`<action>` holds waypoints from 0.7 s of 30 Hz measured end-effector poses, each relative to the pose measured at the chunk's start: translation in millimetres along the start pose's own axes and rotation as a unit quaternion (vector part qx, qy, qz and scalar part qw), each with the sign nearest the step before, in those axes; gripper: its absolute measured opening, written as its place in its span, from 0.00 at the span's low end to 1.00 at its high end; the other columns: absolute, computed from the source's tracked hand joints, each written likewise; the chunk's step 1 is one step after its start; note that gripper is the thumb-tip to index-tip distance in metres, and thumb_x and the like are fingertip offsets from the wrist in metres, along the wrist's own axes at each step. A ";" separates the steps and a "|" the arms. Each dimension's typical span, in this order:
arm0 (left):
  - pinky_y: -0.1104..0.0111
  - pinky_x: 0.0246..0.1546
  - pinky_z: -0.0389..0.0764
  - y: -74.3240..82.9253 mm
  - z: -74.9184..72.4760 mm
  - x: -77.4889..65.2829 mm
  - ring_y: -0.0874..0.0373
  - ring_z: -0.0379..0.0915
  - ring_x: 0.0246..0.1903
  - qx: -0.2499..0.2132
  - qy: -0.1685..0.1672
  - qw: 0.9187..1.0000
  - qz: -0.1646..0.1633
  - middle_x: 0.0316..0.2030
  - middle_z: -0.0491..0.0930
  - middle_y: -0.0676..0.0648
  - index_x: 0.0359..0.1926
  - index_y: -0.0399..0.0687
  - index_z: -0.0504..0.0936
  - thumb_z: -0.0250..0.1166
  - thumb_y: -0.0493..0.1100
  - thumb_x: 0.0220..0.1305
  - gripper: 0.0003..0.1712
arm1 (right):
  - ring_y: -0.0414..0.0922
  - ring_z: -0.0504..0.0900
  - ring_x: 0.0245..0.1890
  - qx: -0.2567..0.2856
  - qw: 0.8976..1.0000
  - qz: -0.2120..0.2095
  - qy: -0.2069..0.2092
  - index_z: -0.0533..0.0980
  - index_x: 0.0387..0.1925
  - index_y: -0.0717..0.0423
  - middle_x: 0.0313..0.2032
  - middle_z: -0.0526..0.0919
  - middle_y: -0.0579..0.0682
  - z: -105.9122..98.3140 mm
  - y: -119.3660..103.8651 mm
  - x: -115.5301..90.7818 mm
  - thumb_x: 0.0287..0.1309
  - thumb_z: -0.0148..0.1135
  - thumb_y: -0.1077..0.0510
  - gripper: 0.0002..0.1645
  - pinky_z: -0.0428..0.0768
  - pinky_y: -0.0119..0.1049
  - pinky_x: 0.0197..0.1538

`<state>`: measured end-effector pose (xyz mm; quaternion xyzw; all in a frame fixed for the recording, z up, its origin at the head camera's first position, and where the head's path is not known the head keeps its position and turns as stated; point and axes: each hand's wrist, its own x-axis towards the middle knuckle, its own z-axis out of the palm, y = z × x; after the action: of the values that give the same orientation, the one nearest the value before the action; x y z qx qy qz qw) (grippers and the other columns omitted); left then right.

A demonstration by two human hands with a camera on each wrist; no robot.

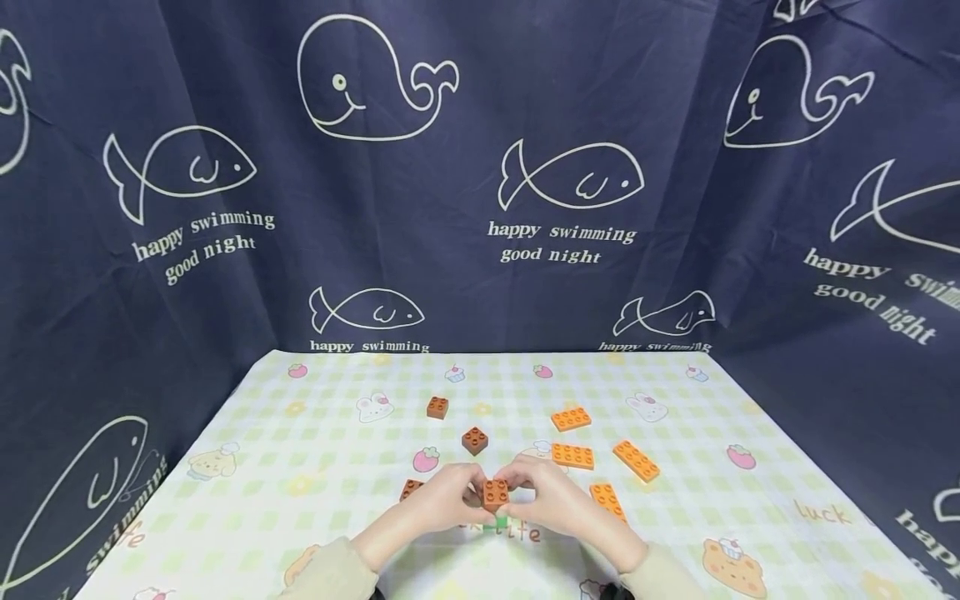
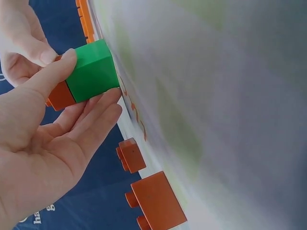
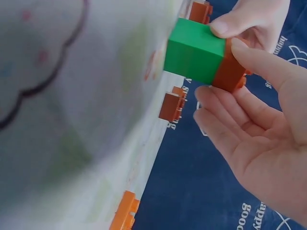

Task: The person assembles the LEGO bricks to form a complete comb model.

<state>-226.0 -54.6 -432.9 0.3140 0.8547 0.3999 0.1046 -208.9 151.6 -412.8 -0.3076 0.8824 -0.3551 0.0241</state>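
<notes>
A brown toy brick (image 1: 495,493) with studs on top sits flush on a taller green block (image 2: 96,71), whose bottom end is at the tablecloth. My left hand (image 1: 450,498) pinches the stack from the left, thumb across the green block near the seam. From the other side my right hand (image 1: 547,493) grips it too, its thumb on the brown brick's side in the right wrist view. Another brown brick (image 1: 411,488) lies just left of my left hand, partly hidden by it. Beyond the hands is a brown brick (image 1: 475,440) turned cornerwise.
A further brown brick (image 1: 437,407) lies farther back. On the right are several flat orange bricks, one flat orange brick (image 1: 606,502) close to my right forearm and another orange brick (image 1: 636,461) set diagonally. A checked tablecloth (image 1: 247,508) covers the table; dark blue curtains surround it.
</notes>
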 end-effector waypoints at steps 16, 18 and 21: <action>0.80 0.35 0.78 1.3 -0.4 -1.2 0.64 0.78 0.34 0.019 0.003 1.000 -0.004 0.33 0.78 0.55 0.33 0.48 0.74 0.74 0.45 0.49 0.16 | 0.46 0.80 0.44 -0.012 0.999 0.008 0.032 0.78 0.47 0.57 0.41 0.80 0.47 -5.9 -4.6 -7.4 0.64 0.54 0.43 0.23 0.80 0.45 0.50; 0.79 0.35 0.78 1.5 -0.4 -1.1 0.65 0.78 0.34 0.024 0.004 1.000 -0.005 0.33 0.78 0.55 0.33 0.48 0.74 0.74 0.45 0.48 0.16 | 0.46 0.80 0.44 -0.022 0.999 0.010 0.047 0.79 0.46 0.56 0.42 0.81 0.49 -8.5 -3.2 -8.0 0.63 0.55 0.44 0.21 0.80 0.44 0.51; 0.79 0.35 0.78 1.4 -0.2 -1.0 0.65 0.77 0.34 0.029 0.006 1.000 -0.005 0.33 0.78 0.55 0.32 0.48 0.74 0.74 0.45 0.48 0.16 | 0.46 0.81 0.43 -0.040 0.996 0.010 0.074 0.79 0.45 0.53 0.42 0.82 0.50 -12.8 -0.2 -9.4 0.61 0.59 0.47 0.17 0.81 0.43 0.50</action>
<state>-224.7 -54.7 -431.8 0.3104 0.8679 0.3766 0.0926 -204.5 164.6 -404.7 -0.2727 0.8983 -0.3410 -0.0498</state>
